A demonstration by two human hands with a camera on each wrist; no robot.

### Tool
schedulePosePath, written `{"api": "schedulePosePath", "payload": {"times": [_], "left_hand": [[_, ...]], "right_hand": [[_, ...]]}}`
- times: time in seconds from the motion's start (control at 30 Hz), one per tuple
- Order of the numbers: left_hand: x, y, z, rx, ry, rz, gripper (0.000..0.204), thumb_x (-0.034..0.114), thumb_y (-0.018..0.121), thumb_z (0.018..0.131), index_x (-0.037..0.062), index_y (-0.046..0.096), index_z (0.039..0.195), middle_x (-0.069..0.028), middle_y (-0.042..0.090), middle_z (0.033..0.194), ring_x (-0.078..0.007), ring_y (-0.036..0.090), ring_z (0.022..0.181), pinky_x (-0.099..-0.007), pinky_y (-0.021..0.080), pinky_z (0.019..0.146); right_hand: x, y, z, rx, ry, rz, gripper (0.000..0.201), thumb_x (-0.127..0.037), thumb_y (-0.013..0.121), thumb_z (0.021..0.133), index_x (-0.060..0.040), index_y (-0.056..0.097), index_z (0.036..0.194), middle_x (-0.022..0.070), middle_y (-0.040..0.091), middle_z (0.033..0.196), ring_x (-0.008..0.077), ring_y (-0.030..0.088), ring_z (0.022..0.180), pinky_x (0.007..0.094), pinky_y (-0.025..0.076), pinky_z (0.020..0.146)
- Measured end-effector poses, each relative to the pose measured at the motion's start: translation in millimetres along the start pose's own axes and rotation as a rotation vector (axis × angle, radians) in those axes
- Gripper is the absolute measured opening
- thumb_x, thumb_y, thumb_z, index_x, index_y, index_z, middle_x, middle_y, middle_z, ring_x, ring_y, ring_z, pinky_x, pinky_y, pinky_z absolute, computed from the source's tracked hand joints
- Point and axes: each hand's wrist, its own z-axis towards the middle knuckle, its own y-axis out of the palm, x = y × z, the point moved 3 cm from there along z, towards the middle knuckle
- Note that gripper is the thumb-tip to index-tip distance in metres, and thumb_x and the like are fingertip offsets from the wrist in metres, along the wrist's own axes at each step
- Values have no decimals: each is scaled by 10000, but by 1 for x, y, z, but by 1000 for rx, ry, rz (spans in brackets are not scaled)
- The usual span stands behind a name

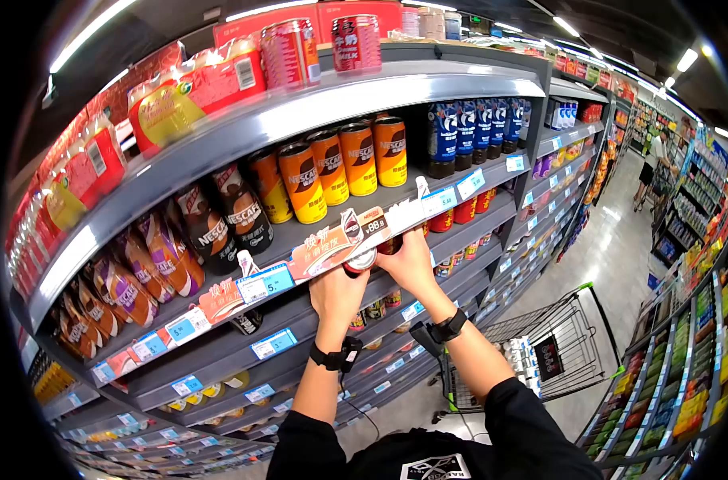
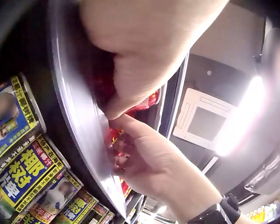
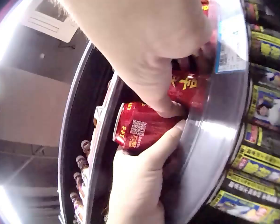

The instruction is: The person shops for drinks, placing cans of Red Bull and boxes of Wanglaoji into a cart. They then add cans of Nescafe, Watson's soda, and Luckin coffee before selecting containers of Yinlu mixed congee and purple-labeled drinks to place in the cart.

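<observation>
Red can (image 1: 361,261) is held at the front lip of the shelf (image 1: 428,240), just under the price-tag rail, by both hands together: left hand (image 1: 337,290) is curled round its near end w/ thumb along the side, right hand (image 1: 408,264) is wrapped over from the other side. In the right wrist view the can (image 3: 142,126) is seen lying sideways, top rim facing out, a second red can (image 3: 189,88) touching it deeper in under the right-hand fingers (image 3: 163,93). Judged step: can is being seated into its row. To do it well, the can should prob. be turned upright before it is pushed in, label out, and kept clear of the rail overhang; grip should be kept low so the knuckles aren't jammed under the shelf above. In the way: promo strip (image 1: 340,240) and tags hang over the opening, neighbour can crowds the slot, view into the row is blocked by both hands. Around: orange Nescafe cans (image 1: 332,164) and brown Nescafe bottles (image 1: 236,208) on the shelf above, blue cans (image 1: 468,128) further right, red packs (image 1: 220,76) on top, yellow-blue labelled cans (image 2: 25,175) on the lower shelf. Trolley (image 1: 556,336) stands in the aisle behind, a person (image 1: 653,164) far down the aisle.
</observation>
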Motion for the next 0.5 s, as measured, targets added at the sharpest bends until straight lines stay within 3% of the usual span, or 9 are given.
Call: {"api": "schedulePosePath", "payload": {"times": [0.1, 0.17, 0.23, 0.37, 0.43, 0.5], "left_hand": [[3, -2, -2, 60, 10, -19, 585, 359, 855, 765, 100, 667, 1255, -170, 680, 1244, -390, 635, 1136, -458, 515, 955], [4, 0, -2, 76, 19, -47, 570, 356, 871, 748, 100, 688, 1224, -166, 698, 1207, -387, 652, 1107, -456, 525, 935], [1, 1, -5, 88, -71, -90, 565, 351, 899, 713, 100, 710, 1183, -155, 725, 1135, -386, 679, 1040, -457, 539, 895], [-1, 1, -8, 154, -28, -100, 583, 308, 922, 676, 87, 706, 1172, -165, 731, 1106, -393, 683, 1023, -469, 540, 874], [-1, 0, -10, 195, -28, -74, 578, 295, 933, 666, 66, 709, 1148, -180, 736, 1092, -394, 697, 994, -472, 546, 863], [-1, -1, -11, 182, -64, -87, 595, 297, 945, 659, 30, 705, 1134, -193, 743, 1068, -394, 710, 974, -459, 551, 858]], "right_hand": [[0, 0, -1, 19, -8, 53, 793, -183, 874, 676, 14, 507, 1351, 248, 546, 1347, 450, 545, 1238, 461, 483, 1020], [2, 2, -1, -51, 81, 180, 750, -156, 833, 701, 26, 490, 1342, 276, 613, 1262, 458, 582, 1200, 467, 486, 1004], [-2, -1, -3, -52, 135, 179, 763, -157, 819, 700, 16, 464, 1352, 279, 634, 1227, 462, 595, 1180, 473, 493, 992], [-10, -6, -9, 10, 150, 113, 830, -165, 828, 674, -11, 427, 1384, 260, 618, 1227, 463, 593, 1146, 493, 504, 967], [-8, -6, -9, 73, 70, -15, 847, -206, 843, 665, -24, 452, 1394, 242, 615, 1189, 453, 606, 1102, 479, 517, 958], [-1, -7, -7, 64, 116, 69, 835, -217, 844, 665, -32, 469, 1388, 240, 621, 1172, 444, 621, 1082, 481, 527, 938]]}}
